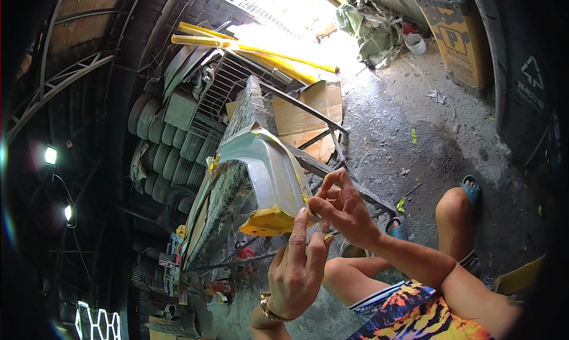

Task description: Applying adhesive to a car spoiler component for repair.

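Grey and curved, the panel (274, 171) has a yellow end (268, 221) maybe getting neatened by the left hand (296, 275), one finger out, others bent, and right hand (349, 215), thumb and finger nearly pinched, any hold unclear, so soft touches seem needed next, while it rests on the metal frame (379, 202).

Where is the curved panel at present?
The curved panel is left of centre in the head view, its yellow end near the left hand and right hand.
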The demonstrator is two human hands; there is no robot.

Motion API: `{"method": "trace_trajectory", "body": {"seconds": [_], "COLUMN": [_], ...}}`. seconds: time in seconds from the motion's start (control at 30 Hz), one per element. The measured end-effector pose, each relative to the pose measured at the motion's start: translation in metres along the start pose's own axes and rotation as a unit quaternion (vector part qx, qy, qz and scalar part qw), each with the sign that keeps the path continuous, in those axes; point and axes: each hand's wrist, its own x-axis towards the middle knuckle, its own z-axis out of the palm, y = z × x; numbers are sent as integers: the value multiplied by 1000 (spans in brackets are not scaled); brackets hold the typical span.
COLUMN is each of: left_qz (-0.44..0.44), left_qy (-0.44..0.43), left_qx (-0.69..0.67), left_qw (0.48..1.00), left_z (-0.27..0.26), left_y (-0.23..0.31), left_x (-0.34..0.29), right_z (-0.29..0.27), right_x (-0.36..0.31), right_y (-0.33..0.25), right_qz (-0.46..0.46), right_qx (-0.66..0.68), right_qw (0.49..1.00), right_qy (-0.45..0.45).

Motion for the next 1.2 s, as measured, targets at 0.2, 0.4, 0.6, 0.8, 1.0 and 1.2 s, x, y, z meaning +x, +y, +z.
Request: {"method": "trace_trajectory", "body": {"seconds": [0.2,0.4,0.6,0.8,1.0,1.2], "left_qz": [-7,1,7,1,39,-179], "left_qy": [-17,-39,-39,-34,113,73], "left_qx": [-12,-28,-35,11,-93,-576], "left_qw": [1000,999,999,999,988,794], "left_z": [-8,-16,-14,-12,-18,90], "left_y": [0,-4,-6,-4,11,39], "left_x": [2,4,3,-1,-31,-80], "right_z": [-14,-8,-9,-23,-83,-85], "right_x": [-16,-6,-3,-22,-78,-118], "right_y": [-9,-20,-24,-32,-18,-5], "right_qz": [-23,-33,9,119,175,167], "right_qx": [-103,-197,-180,-75,-71,11], "right_qw": [993,977,979,982,975,980], "right_qy": [-53,-71,-100,-124,-117,-106]}}
